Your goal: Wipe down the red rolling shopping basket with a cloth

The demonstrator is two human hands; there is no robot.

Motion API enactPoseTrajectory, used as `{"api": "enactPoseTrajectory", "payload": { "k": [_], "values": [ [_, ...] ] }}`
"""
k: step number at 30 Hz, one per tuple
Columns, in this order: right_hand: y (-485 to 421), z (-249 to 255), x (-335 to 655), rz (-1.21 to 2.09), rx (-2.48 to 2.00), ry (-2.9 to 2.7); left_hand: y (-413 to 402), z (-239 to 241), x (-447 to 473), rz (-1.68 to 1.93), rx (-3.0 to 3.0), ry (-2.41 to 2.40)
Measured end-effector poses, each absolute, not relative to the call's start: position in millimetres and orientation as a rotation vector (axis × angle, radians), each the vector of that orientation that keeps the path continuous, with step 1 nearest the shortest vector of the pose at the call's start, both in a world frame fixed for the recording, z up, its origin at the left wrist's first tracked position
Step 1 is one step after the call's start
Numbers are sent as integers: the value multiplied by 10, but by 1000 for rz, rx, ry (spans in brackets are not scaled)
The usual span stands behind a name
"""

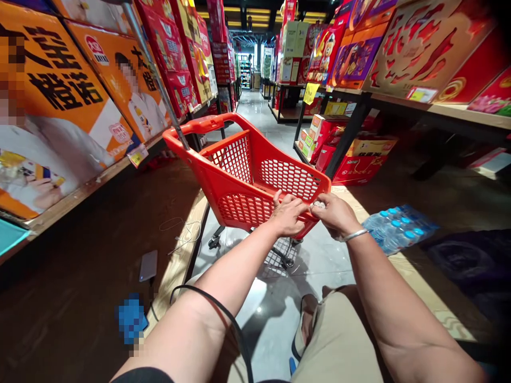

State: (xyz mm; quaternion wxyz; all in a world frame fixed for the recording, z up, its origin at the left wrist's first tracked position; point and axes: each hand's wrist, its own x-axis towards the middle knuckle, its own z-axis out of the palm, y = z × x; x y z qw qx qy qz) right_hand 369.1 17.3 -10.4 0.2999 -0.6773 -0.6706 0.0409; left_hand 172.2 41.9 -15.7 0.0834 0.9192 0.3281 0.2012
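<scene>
"Bare forearms [223,282] nearest, in the head view. And the hands?"

"Left hand [288,215]: fingers loosely spread on the red plastic shopping cart [251,187], near edge. Right hand [337,213]: pinching a whitish scrap [319,204] there. Cart's in the aisle [259,109]."

"How far along?"

"Seemingly under way; what remains, I can't tell."

Here lie the bottles [395,230], red bag [357,169] just beyond them, orange boxes [59,96] and a grey device [148,265] well to their left!

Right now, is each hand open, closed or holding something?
Left hand: on the cart; grip cannot be told.
Right hand: closed on a small whitish thing, unclear what.
</scene>
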Motion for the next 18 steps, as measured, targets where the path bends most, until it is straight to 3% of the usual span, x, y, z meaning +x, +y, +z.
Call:
{"api": "enactPoseTrajectory", "payload": {
  "k": [9, 18],
  "values": [
    [255, -369, 3623, -130, -1664, -1651, 628, -156, 1329, 705, 2726, 1093],
    [343, -571, 3215, -75, -1493, -1628, 840, -123, 635, 615, 2675, 1092]
  ]
}}
